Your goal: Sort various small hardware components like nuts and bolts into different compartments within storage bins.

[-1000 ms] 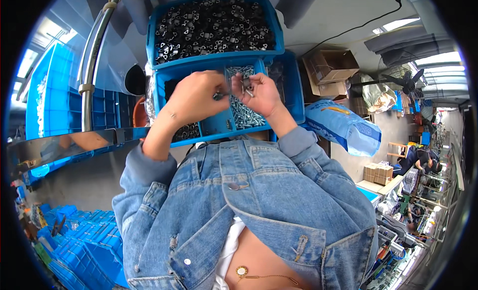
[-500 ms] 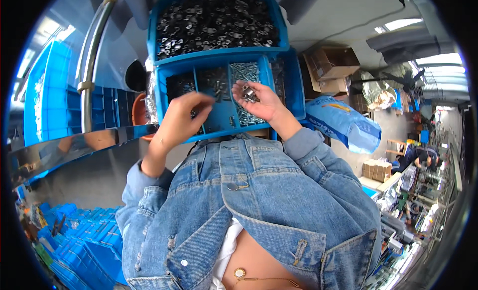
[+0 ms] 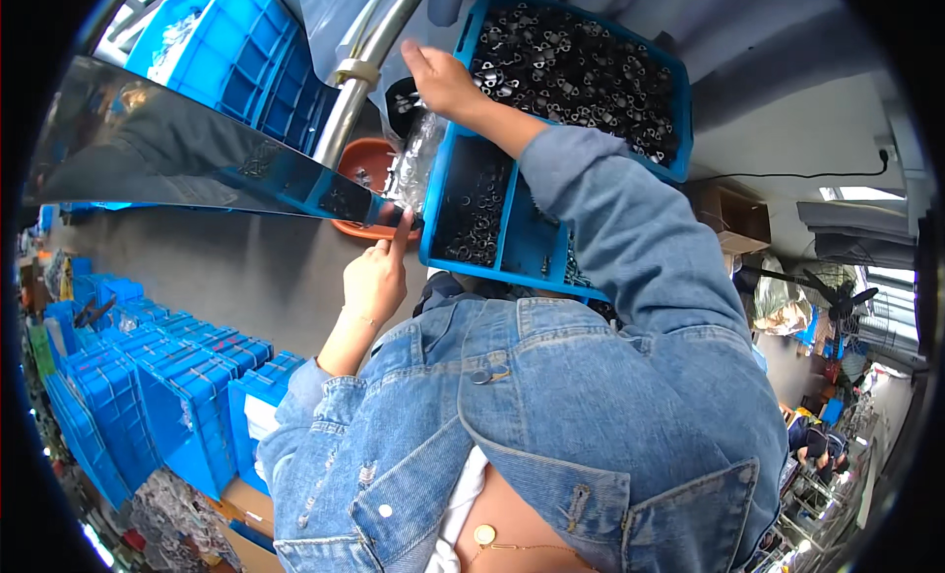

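Note:
My right hand (image 3: 445,85) reaches across to the far left, over the tray's corner beside a steel pole and a black round container (image 3: 402,102). Its fingers stretch out and nothing shows in them; the palm is turned away. My left hand (image 3: 376,280) is lower, index finger extended up to the end of a shiny metal strip (image 3: 246,169), other fingers loosely curled. Nearby are a clear plastic bag (image 3: 418,164) and an orange bowl (image 3: 359,164). The blue divided tray (image 3: 502,271) holds dark rings and small metal parts, partly hidden by my right sleeve.
Behind the tray, a blue bin (image 3: 683,130) is full of dark metal clips. A steel pole (image 3: 345,120) rises at the left, with blue crates (image 3: 231,51) behind it. More blue crates (image 3: 177,376) stand at lower left. A cardboard box (image 3: 733,217) is at right.
My right hand has swung left from above the tray, where small metal parts lay in its palm; they no longer show. My left hand has left the tray for the strip's end. The view has turned left.

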`<state>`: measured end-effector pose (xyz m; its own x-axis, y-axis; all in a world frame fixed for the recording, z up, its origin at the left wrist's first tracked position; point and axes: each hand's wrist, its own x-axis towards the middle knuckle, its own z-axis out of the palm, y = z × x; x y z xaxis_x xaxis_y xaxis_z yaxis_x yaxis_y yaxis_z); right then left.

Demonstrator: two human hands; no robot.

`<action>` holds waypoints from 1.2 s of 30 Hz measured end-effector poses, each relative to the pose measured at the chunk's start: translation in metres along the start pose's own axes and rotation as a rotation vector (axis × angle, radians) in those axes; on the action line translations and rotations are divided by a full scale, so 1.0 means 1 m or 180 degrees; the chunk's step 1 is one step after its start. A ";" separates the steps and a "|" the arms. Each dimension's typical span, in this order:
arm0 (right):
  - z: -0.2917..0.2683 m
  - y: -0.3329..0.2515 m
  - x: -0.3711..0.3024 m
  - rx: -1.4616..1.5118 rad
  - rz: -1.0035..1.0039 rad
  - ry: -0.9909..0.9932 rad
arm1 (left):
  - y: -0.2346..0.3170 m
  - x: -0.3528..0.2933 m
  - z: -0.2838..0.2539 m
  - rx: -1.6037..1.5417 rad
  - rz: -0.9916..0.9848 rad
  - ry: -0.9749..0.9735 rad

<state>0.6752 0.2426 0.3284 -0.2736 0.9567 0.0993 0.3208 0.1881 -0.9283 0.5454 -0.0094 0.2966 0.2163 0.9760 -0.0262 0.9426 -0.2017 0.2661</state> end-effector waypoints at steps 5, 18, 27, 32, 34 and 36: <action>-0.034 -0.031 -0.030 0.0566 -0.1187 0.0880 | -0.018 0.010 0.034 0.0412 -0.0114 -0.0443; -0.214 0.059 -0.249 -0.0973 -0.0076 0.2084 | 0.008 0.017 0.028 -0.1902 0.1209 0.1607; -0.177 0.063 -0.314 -0.2842 -0.0208 0.0553 | -0.021 0.022 -0.140 0.0964 0.1135 0.4725; -0.208 0.053 -0.256 -0.2002 -0.0972 0.0494 | -0.078 0.087 -0.259 -0.1637 0.1173 0.3451; -0.240 0.039 -0.202 -0.1990 -0.1260 0.0651 | -0.070 0.137 -0.276 -0.0586 0.1268 0.2775; -0.269 0.054 -0.142 -0.1927 -0.1295 0.0980 | -0.061 0.169 -0.286 0.0459 0.0895 0.2771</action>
<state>0.9753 0.1763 0.3602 -0.2406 0.7887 0.5657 0.7113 0.5398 -0.4501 0.4515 0.1916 0.5515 0.2295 0.5954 0.7700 0.9195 -0.3919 0.0289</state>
